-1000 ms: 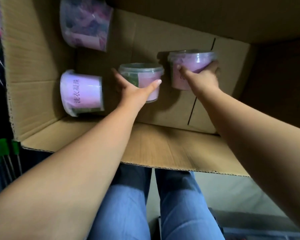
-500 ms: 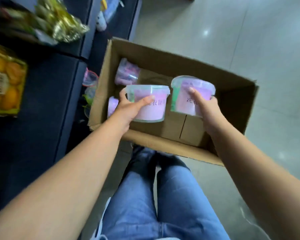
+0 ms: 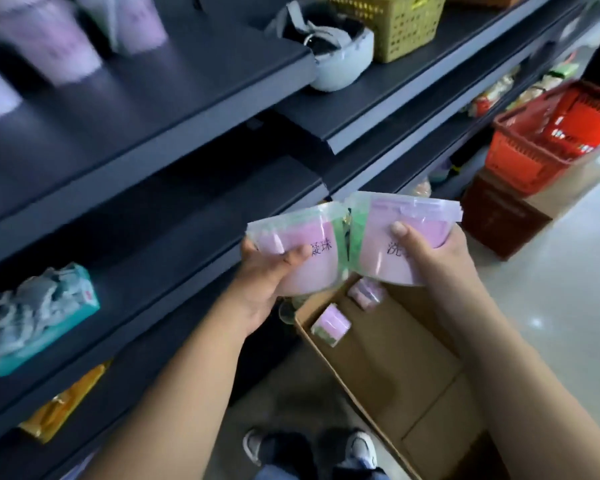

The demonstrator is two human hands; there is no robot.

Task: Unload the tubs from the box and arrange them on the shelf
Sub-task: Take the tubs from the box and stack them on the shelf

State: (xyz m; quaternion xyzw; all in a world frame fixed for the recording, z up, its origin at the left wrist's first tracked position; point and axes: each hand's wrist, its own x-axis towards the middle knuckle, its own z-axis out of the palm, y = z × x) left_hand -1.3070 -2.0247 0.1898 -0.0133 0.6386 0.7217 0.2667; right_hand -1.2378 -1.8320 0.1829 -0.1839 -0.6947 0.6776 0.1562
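**One tub in each hand, held up in front of the shelves**

The left thumb [image 3: 291,255] lies flat across the pink label of the left tub [image 3: 307,233]. The other fingers curl round behind and under it and are mostly hidden. The right thumb [image 3: 403,233] presses the front of the right tub [image 3: 383,261], with the remaining fingers wrapped round its far side, out of sight. So the left hand [image 3: 264,282] and the right hand [image 3: 433,261] each grip one tub.

The tubs are side by side and tilted, with clear lids and pink-and-green labels in black characters. Their rims meet or nearly meet; cannot tell which.

Both are held in the air above the far end of the open cardboard box [image 3: 406,368], just right of the dark shelf unit [image 3: 174,109]. Two more tubs in the box [image 3: 330,323] lie at its far end.

More pink tubs on the top shelf [image 3: 49,46] stand far left, blurred. Right of them are a grey helmet [image 3: 336,60] and a yellow basket [image 3: 406,26].

On the lower left shelves are a teal pack [image 3: 39,317] and, below it, an orange pack [image 3: 63,403]. A red basket [image 3: 551,143] sits on a dark carton at far right. Shoes [image 3: 361,448] are at the near edge.
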